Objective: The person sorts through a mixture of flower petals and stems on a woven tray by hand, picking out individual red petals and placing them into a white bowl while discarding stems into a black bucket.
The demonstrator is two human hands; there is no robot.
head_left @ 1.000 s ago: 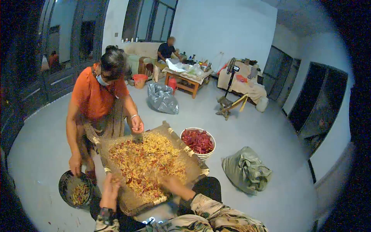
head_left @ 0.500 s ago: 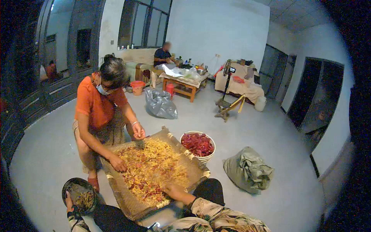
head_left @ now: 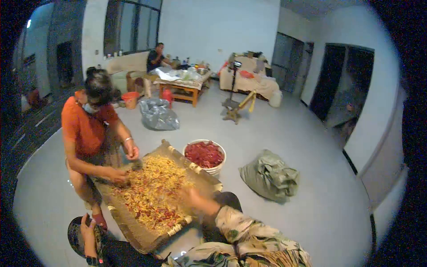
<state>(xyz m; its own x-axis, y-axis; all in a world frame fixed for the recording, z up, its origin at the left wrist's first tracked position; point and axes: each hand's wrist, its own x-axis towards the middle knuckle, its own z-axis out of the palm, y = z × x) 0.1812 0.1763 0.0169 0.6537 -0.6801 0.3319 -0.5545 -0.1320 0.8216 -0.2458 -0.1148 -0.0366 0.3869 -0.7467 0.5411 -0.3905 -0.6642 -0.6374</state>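
A square woven tray (head_left: 122, 221) bears a spread of yellow bits mixed with red pieces (head_left: 153, 189). My right hand (head_left: 198, 201) is over the tray's right part, smeared by motion; whether it holds anything is unclear. At the lower left my left hand (head_left: 88, 231) is at a dark round bowl (head_left: 75, 236), its fingers over the bowl's rim. Across the tray, a person in an orange top (head_left: 84, 129) has one hand (head_left: 116, 175) at the tray's left edge and the other (head_left: 132, 150) above its far corner.
A white bucket of red pieces (head_left: 204, 154) stands beyond the tray. To its right lies a green sack (head_left: 271, 178). Farther back are a grey plastic bag (head_left: 159, 116), a phone on a stand (head_left: 237, 65), a low table (head_left: 182, 96) and a seated person (head_left: 156, 60).
The view has swung right, so the scene sits farther left. My right hand has lifted from the yellow bits. My left hand now reaches higher over the bowl, which is tilted more.
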